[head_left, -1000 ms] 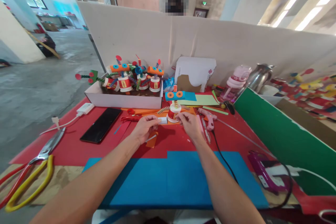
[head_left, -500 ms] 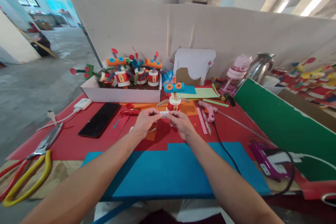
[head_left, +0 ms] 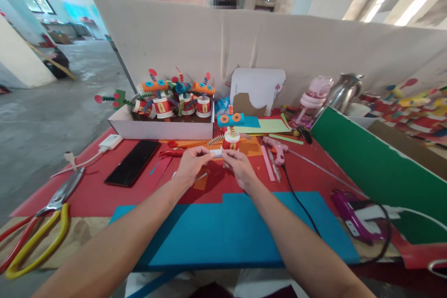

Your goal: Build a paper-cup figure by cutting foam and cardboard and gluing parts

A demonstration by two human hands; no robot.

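Between my two hands is a small white strip [head_left: 215, 153], pinched at its left end by my left hand [head_left: 192, 164] and at its right end by my right hand [head_left: 240, 165]. The fingers of both hands are closed on it. Just behind the fingers stands a red and white paper cup figure [head_left: 231, 140] with a blue tube head [head_left: 230, 119], orange round eyes and a coiled paper neck. Its lower part is partly hidden by my right hand. Orange paper scraps [head_left: 200, 182] lie below my left hand.
A white box [head_left: 164, 130] of similar figures stands at back left. Around lie a black phone [head_left: 132, 163], large scissors [head_left: 57, 205], a pink glue gun [head_left: 278, 149], blue sheets [head_left: 244, 228] and a purple power strip [head_left: 356, 216]. A green board [head_left: 377, 172] rises at right.
The view has tilted slightly, so the scene sits a little lower. My hands have drawn slightly apart, and more of the white strip shows between them.
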